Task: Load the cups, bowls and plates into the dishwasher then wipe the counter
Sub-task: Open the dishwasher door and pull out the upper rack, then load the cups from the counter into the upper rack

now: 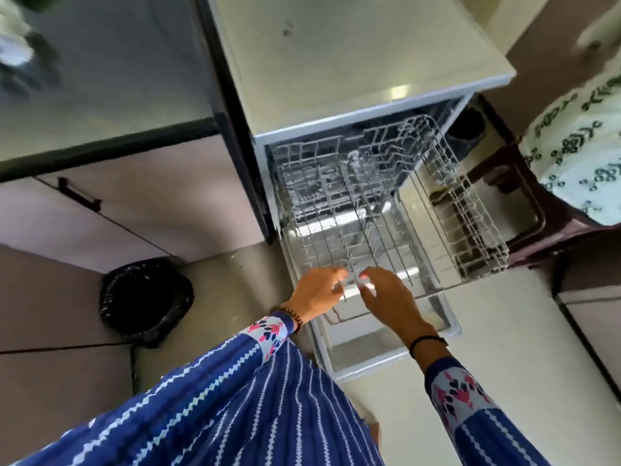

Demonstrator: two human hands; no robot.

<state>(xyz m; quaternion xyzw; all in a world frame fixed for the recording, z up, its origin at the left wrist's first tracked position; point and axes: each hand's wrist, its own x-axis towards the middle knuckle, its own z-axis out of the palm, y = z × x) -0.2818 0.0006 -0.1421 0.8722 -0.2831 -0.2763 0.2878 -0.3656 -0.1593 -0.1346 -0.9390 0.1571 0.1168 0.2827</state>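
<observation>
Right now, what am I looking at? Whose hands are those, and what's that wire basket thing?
This picture comes from a camera worn on a person's head, looking down. The two hands are that person's own: left hand and right hand. The wire basket is the dishwasher rack, pulled out over the open door. I see no dishes in it yet. Both hands reach its front edge; blur hides whether they grip it. A black bin stands on the floor.
</observation>
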